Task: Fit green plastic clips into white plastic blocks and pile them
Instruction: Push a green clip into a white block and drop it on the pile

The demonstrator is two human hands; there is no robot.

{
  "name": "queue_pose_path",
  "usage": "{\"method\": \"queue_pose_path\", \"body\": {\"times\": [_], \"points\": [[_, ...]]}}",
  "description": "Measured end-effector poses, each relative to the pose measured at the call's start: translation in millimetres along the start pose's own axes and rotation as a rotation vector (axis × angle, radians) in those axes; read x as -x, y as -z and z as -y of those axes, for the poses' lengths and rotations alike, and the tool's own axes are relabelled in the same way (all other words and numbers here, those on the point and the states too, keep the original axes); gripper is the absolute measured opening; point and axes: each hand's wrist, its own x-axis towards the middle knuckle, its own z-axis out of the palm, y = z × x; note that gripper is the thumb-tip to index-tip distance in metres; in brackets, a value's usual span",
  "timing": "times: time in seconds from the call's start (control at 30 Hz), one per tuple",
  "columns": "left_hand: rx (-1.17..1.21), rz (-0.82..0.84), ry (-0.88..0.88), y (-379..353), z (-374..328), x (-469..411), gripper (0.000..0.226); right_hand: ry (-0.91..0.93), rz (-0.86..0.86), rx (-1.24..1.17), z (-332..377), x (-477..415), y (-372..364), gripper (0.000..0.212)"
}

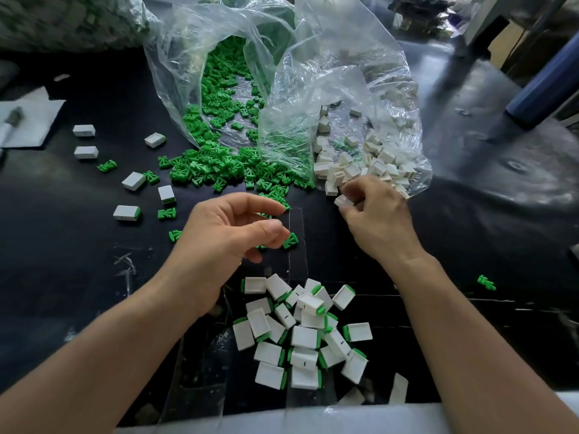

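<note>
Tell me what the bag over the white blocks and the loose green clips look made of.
Bag: thin clear plastic film, glossy, judging by its creases and glare. Green clips: apparently rigid moulded plastic, matte, with uniform colour and sharp identical shapes.

Soft light was cast from the upper right, glare was thrown off the clear bags (329,73) and the dark table (517,170), and the far corners were blurred and bent.

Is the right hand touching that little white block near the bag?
Touching. The head view shows the right hand pinching the white block with its fingertips, beside the clear bag.
</note>
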Motion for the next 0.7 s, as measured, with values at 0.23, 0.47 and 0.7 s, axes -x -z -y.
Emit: {"method": "queue_pose_path", "body": {"times": [0.23, 0.47, 0.7], "points": [[0.001, -0.046, 0.052, -1, 2, -3, 0.018, 0.269, 0.180, -0.507, 32, 26, -6, 0.021], [-0.010, -0.012, 0.044, -3, 3, -3, 0.019, 0.422, 0.309, -0.534, 39, 35, -5, 0.026], [0.096, -0.080, 0.038, -1, 3, -5, 0.022, 0.210, 0.219, -0.289, 30, 27, -3, 0.015]]}}
